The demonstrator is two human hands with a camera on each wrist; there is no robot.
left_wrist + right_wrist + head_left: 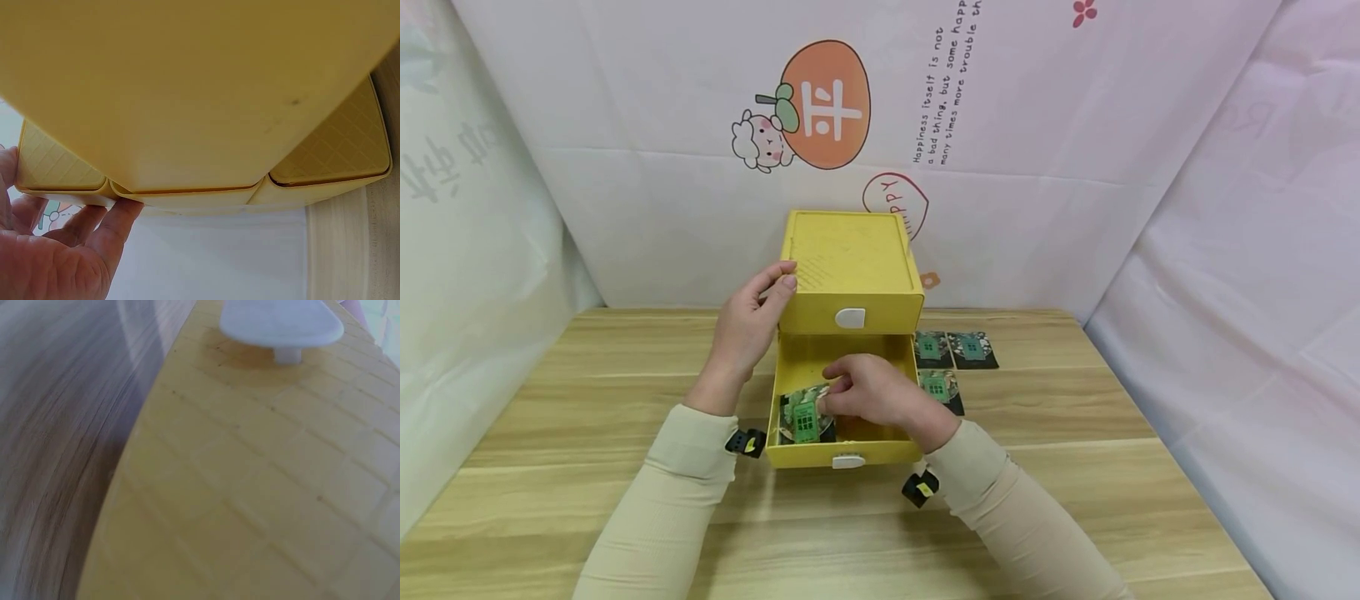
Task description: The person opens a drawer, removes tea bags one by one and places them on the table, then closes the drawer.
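Tabletop (1060, 500): light wood look, streaky tan and brown grain running mostly side to side, reaching back to the cloth
Backdrop (1037, 100): white cloth right behind the tabletop, creased across the middle, kinda cute prints on it
Prints: big orange fruit (831, 62) with a white character, little lamb (758, 143) next to it, English text (947, 92) turned sideways about happiness and trouble, plus a red heart outline (883, 200) partly behind the box
Side cloths: pale too, left curtain (490, 292) with faint grey lettering, right curtain (1247, 292) pretty wrinkly
Box (853, 250): yellow, two tiers, upright near the back of the tabletop, just in front of the backdrop
Upper drawer (808, 312): closed, white handle on the front
Lower drawer (808, 456): pulled out toward the person, same white handle, diamond texture on the front up close in the right wrist view
Packet (805, 421): in the lower drawer, front left corner, dark with a green label
Right hand (876, 392): down in the lower drawer, grip clamped on the packet by its right edge
Left hand (748, 325): up at the box's top left edge, grip loose and apart, fingertips just touching the yellow plastic
Other packets (973, 348): three, flat on the tabletop right of the box, two side by side farther back, one nearer and partly hidden
Sleeves (658, 500): cream, black straps (746, 442) at both wrists
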